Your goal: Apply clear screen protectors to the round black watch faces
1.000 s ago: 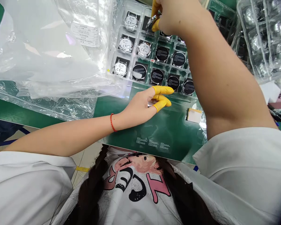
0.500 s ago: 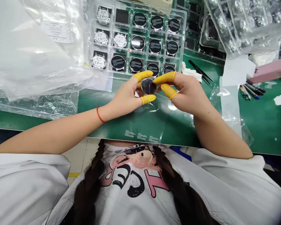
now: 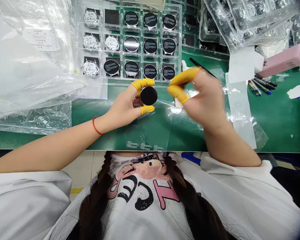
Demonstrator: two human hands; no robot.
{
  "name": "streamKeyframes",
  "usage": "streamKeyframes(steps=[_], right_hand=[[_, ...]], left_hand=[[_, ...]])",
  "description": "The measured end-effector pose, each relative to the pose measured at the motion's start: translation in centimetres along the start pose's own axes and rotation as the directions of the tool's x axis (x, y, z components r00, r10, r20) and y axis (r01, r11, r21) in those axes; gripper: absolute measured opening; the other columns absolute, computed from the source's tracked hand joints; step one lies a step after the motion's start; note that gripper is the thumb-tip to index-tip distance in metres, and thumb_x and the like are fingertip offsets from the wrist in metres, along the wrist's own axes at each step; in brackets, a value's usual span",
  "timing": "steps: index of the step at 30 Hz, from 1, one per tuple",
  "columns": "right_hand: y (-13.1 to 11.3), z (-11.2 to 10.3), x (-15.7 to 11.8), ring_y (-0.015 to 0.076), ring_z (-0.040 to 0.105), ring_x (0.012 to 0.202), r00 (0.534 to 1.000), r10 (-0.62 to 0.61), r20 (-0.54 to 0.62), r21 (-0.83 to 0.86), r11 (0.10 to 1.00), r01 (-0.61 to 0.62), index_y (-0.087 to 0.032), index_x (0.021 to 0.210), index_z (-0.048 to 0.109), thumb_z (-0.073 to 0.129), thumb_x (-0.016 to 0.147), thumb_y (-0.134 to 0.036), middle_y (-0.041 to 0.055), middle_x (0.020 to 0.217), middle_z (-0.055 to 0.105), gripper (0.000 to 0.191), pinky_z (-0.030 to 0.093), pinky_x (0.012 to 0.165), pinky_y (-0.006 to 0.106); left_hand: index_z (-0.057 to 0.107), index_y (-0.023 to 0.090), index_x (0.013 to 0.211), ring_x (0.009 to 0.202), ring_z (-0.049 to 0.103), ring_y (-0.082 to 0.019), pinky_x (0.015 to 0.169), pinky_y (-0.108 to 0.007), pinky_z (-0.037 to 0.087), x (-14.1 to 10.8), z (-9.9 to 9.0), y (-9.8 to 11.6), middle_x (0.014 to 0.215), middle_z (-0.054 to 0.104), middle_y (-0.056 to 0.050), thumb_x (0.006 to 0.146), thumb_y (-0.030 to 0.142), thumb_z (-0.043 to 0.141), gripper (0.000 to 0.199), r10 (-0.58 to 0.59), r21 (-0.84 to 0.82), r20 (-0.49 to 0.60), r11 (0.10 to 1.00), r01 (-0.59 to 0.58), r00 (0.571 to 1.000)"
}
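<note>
A round watch body [image 3: 149, 96] with a plain black face is held by its edge between the yellow-covered thumb and fingers of my left hand [image 3: 130, 105]. To its right, my right hand [image 3: 202, 96] is raised, its yellow-tipped fingers pinched together and blurred; what they hold, if anything, cannot be made out. Behind both hands lies a clear plastic tray [image 3: 102, 50] of round watches in rows. Most show black faces with white print, and several on the left show silver backs [image 3: 90, 67]. One compartment holds only a dark square pad [image 3: 111, 17].
Plastic bags [image 3: 27, 83] cover the left side. Black tweezers [image 3: 202, 66], pens [image 3: 261, 85] and a pink bottle [image 3: 283, 61] lie to the right. More clear trays [image 3: 255, 23] are stacked at the back right. A clear sheet with white print [image 3: 146, 146] lies at the front edge.
My right hand has moved away from the watch, which now shows a plain black face. The tray and my left hand appear further left in the view.
</note>
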State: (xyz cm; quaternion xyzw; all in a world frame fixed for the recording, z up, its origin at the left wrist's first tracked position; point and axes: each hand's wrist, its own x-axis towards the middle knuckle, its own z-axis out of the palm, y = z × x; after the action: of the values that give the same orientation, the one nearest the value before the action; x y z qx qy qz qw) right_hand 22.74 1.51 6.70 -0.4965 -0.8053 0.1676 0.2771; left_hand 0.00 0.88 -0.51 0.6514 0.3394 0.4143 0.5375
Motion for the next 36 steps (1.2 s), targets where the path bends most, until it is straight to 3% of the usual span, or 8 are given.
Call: streamKeyframes(steps=[2, 5, 14, 18, 22, 24, 30, 36], right_hand=[[3.0, -2.1, -0.3, 0.0221, 0.064, 0.089, 0.976, 0.201, -0.086, -0.063, 0.976, -0.207, -0.028, 0.103, 0.060, 0.066, 0.088, -0.027, 0.0048, 0.102, 0.067, 0.017, 0.055, 0.090, 0.046], [7.3, -4.1, -0.6, 0.0226, 0.060, 0.074, 0.866, 0.500, -0.005, -0.295, 0.827, -0.479, -0.024, 0.090, 0.060, 0.070, 0.075, -0.013, 0.0017, 0.078, 0.061, 0.021, 0.056, 0.084, 0.054], [11.4, -0.2, 3.8, 0.0248, 0.059, 0.107, 0.955, 0.283, -0.085, -0.351, 0.889, -0.295, -0.019, 0.108, 0.076, 0.071, 0.084, -0.014, 0.0127, 0.113, 0.069, 0.025, 0.049, 0.102, 0.051], [8.6, 0.1, 3.8, 0.0204, 0.064, 0.092, 0.962, 0.235, -0.140, -0.302, 0.915, -0.267, -0.015, 0.102, 0.076, 0.066, 0.082, -0.003, 0.0109, 0.101, 0.073, 0.025, 0.055, 0.088, 0.042], [1.5, 0.6, 1.9, 0.0174, 0.068, 0.099, 0.960, -0.245, -0.137, -0.159, 0.962, 0.223, -0.023, 0.104, 0.073, 0.063, 0.096, -0.024, 0.0044, 0.102, 0.074, 0.013, 0.055, 0.087, 0.036], [-1.2, 1.9, 1.2, 0.0177, 0.068, 0.097, 0.939, -0.340, -0.059, -0.155, 0.932, 0.328, -0.028, 0.107, 0.072, 0.052, 0.102, -0.033, 0.0020, 0.103, 0.072, 0.021, 0.056, 0.084, 0.039], [-2.6, 5.1, -0.5, 0.0200, 0.066, 0.099, 0.929, -0.362, 0.076, -0.202, 0.907, 0.370, -0.034, 0.111, 0.070, 0.045, 0.103, -0.031, 0.0017, 0.097, 0.068, 0.026, 0.052, 0.100, 0.051], [-2.0, 4.0, -0.1, 0.0239, 0.064, 0.106, 0.943, -0.334, 0.002, -0.262, 0.910, 0.322, -0.031, 0.114, 0.069, 0.043, 0.104, -0.030, 0.0048, 0.102, 0.069, 0.028, 0.048, 0.099, 0.052]], left_hand=[[0.049, 0.026, 0.134, 0.106, 0.070, -0.022, 0.087, -0.038, 0.065, -0.1, -0.2, 0.1, 0.133, 0.060, -0.006, 0.074, 0.030, 0.080, 0.067, -0.010, 0.015, 0.015, 1.000, 0.010, 1.000], [0.048, 0.025, 0.132, 0.100, 0.070, -0.020, 0.083, -0.037, 0.066, -0.2, -0.4, 0.2, 0.125, 0.062, -0.005, 0.074, 0.024, 0.077, 0.065, -0.027, 0.012, 0.040, 1.000, 0.027, 0.999], [0.044, 0.023, 0.125, 0.088, 0.073, -0.017, 0.084, -0.038, 0.065, -0.4, -0.2, 1.4, 0.100, 0.066, -0.001, 0.077, 0.020, 0.074, 0.057, -0.102, -0.054, 0.016, 0.993, 0.103, 0.995], [0.043, 0.024, 0.125, 0.086, 0.075, -0.017, 0.086, -0.040, 0.065, -0.5, -0.3, 1.7, 0.089, 0.068, 0.002, 0.079, 0.023, 0.075, 0.056, -0.110, -0.077, 0.009, 0.991, 0.110, 0.994], [0.044, 0.024, 0.126, 0.083, 0.074, -0.016, 0.086, -0.039, 0.065, -0.6, -0.2, 1.8, 0.084, 0.068, 0.004, 0.080, 0.026, 0.076, 0.056, -0.098, -0.082, 0.016, 0.992, 0.099, 0.995], [0.046, 0.024, 0.126, 0.082, 0.074, -0.016, 0.084, -0.038, 0.065, -0.7, -0.2, 1.7, 0.086, 0.069, 0.003, 0.080, 0.029, 0.077, 0.056, -0.088, -0.076, 0.021, 0.993, 0.090, 0.996], [0.049, 0.026, 0.127, 0.068, 0.069, -0.013, 0.063, -0.028, 0.062, -0.9, -1.0, 1.6, 0.079, 0.066, 0.005, 0.079, 0.030, 0.079, 0.058, -0.088, -0.069, 0.012, 0.994, 0.089, 0.996], [0.047, 0.026, 0.125, 0.082, 0.074, -0.017, 0.079, -0.037, 0.066, -0.8, -0.9, 1.6, 0.086, 0.069, 0.005, 0.080, 0.032, 0.079, 0.056, -0.083, -0.076, 0.041, 0.993, 0.086, 0.996]])
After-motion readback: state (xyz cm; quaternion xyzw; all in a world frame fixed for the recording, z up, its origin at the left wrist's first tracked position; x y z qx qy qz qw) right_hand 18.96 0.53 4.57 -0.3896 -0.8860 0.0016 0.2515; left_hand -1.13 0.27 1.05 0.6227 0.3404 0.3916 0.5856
